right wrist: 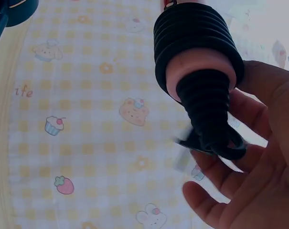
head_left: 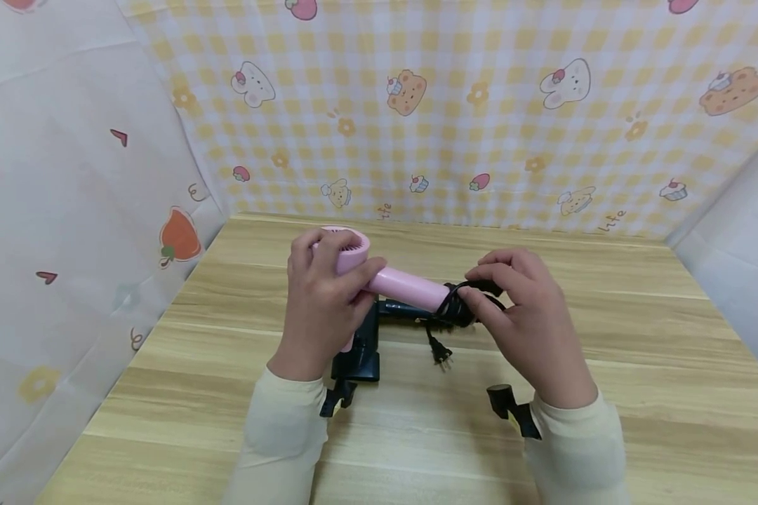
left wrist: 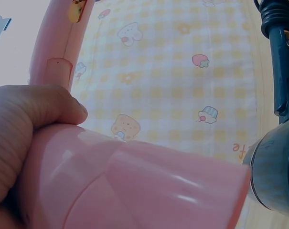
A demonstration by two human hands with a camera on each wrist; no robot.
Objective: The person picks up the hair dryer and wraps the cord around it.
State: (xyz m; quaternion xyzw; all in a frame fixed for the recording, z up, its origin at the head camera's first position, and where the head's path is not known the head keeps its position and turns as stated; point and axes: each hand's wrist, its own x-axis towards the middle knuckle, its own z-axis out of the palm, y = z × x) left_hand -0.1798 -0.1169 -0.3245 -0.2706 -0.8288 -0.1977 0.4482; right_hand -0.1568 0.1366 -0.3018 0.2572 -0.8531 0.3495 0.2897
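My left hand (head_left: 322,301) grips the head of a pink hair dryer (head_left: 410,286), its thumb by the handle joint. The dryer is held above the table, its handle slanting down to the right. A black cord (right wrist: 197,33) is coiled round the handle's end. Thumb and fingers of my right hand (head_left: 533,322) pinch this cord beside the handle end. Beneath lies a dark blue hair dryer (head_left: 361,361), also visible at the right of the left wrist view. A black two-prong plug (head_left: 441,351) shows below the coil; which dryer it belongs to I cannot tell.
The wood-grain table (head_left: 657,393) reaches back to a yellow checked cloth (head_left: 455,133) with cartoon prints. A white printed cloth (head_left: 82,210) hangs along the left side. Black wrist mounts (head_left: 512,410) sit on both sleeves.
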